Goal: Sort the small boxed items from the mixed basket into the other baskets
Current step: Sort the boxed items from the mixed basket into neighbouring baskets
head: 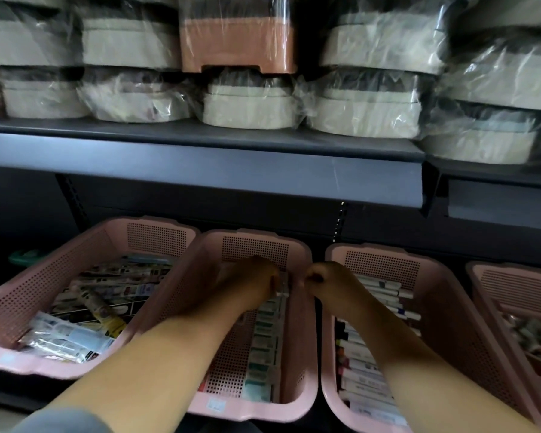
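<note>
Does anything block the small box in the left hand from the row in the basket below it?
Nothing visible does. The left hand holds the small box at the far end of the row, inside that basket.

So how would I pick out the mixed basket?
Below the dark shelf sits a row of pink baskets. Take the far-left basket. Its packets lie jumbled at all angles, whereas the next basket holds boxes in a neat row.

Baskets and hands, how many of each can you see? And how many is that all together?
Pink baskets: 4
Hands, the left hand and the right hand: 2
Total: 6
</note>
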`<state>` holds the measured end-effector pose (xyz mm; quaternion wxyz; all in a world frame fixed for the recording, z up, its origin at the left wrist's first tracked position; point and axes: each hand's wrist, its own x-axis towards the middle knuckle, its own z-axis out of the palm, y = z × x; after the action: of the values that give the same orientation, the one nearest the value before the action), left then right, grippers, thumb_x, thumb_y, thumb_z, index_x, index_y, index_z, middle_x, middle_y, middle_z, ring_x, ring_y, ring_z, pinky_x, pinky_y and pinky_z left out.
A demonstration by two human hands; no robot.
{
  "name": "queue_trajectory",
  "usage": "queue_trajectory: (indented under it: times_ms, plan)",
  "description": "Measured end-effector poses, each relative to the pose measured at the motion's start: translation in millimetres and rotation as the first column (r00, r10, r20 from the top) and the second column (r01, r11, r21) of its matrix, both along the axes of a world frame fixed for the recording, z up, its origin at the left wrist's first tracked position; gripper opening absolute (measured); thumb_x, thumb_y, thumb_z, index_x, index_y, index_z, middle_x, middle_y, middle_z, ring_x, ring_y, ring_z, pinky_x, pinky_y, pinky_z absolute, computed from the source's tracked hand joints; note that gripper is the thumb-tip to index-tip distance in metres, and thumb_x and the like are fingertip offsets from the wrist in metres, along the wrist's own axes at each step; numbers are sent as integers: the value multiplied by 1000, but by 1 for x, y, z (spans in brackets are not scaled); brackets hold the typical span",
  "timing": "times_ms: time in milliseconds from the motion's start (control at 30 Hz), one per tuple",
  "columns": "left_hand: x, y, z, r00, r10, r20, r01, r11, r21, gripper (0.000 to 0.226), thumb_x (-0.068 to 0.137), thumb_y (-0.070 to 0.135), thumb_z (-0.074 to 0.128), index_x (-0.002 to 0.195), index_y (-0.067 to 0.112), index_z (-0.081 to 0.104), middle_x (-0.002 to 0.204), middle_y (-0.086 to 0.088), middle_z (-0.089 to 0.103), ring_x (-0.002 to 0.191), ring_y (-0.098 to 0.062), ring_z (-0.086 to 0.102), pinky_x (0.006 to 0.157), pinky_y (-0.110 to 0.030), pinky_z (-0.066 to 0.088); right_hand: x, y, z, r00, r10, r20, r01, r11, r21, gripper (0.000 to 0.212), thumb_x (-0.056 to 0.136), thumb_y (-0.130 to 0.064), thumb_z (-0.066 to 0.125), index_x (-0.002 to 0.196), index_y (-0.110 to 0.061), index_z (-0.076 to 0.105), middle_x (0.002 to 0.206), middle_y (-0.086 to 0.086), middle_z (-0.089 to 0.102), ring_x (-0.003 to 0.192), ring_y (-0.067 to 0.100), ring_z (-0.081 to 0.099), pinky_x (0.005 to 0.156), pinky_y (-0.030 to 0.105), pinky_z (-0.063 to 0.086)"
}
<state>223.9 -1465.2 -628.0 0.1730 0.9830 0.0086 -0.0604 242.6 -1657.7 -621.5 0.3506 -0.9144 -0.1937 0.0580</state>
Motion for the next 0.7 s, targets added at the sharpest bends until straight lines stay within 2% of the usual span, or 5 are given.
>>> queue_trajectory:
  times_ms: [133, 233, 400, 533, 700]
  plan:
    - [5, -5, -15, 999, 24, 42, -23, 1000, -14, 17, 97, 21, 58, 93, 20, 74, 96, 2, 68, 85, -14, 62, 64, -27, 38, 0, 0, -1, 1000, 8, 5, -8, 1000, -25, 30, 94, -26, 63, 64, -29, 57, 63, -7, 55, 58, 9, 53, 56, 26, 38]
    - [4, -4, -22, 998, 45, 51, -44, 999, -17, 15, 94, 19, 61, 95, 22, 76, 103, 3, 69, 96, -18, 64, 74, -26, 42, 1, -1, -3, 1000, 11, 16, -10, 1000, -12, 25, 94, -30, 64, 69, -31, 61, 68, -8, 59, 64, 10, 58, 61, 27, 42]
    - [8, 1, -33, 993, 97, 61, -91, 991, -100, 17, 89, 21, 61, 83, 27, 75, 93, 11, 67, 86, -11, 62, 70, -24, 40, 2, -3, -4, 1000, 18, 0, -18, 1000, 2, 15, 94, -29, 63, 81, -26, 70, 78, -5, 66, 71, 12, 62, 67, 30, 47]
    - [6, -1, -29, 996, 74, 55, -72, 997, -39, 16, 91, 22, 61, 88, 27, 75, 104, 5, 66, 92, -13, 58, 83, -29, 42, 2, -3, -3, 1000, 15, 5, -15, 1000, 11, 25, 95, -31, 64, 70, -32, 60, 70, -9, 59, 65, 6, 57, 61, 26, 41]
    - [1, -2, -16, 997, 0, 73, 1, 1000, -13, 16, 99, 30, 59, 92, 31, 74, 97, 9, 67, 88, -10, 61, 73, -26, 41, 0, -2, 4, 999, 15, -42, -16, 1000, -20, 26, 96, -35, 62, 71, -28, 60, 67, -7, 56, 62, 8, 53, 58, 26, 38]
